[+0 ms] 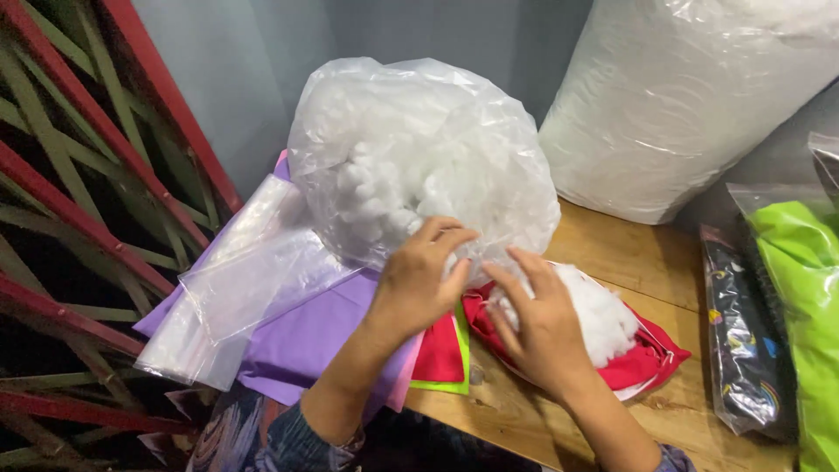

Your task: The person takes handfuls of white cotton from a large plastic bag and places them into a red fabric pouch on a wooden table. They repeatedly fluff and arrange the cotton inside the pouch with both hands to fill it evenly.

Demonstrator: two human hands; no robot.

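At the upper right of the frame, a huge clear sack of white stuffing (690,96) leans on the grey wall, resting on the wooden table (629,253). Just left of it, at centre, a smaller clear bag of white fibre balls (419,149) bulges above both hands. Lower left, purple fabric (306,336) lies under empty clear plastic bags (236,297), beside a red metal grille (79,201). At the right edge sit a lime-green packet (800,288) and a dark patterned packet (743,350). Below centre, a red fabric cover (647,358) holds a tuft of white filling (603,319). The left hand (419,284) pinches the bag's lower plastic; the right hand (537,323) lies spread, fingers loose, against the filling and the bag's mouth.
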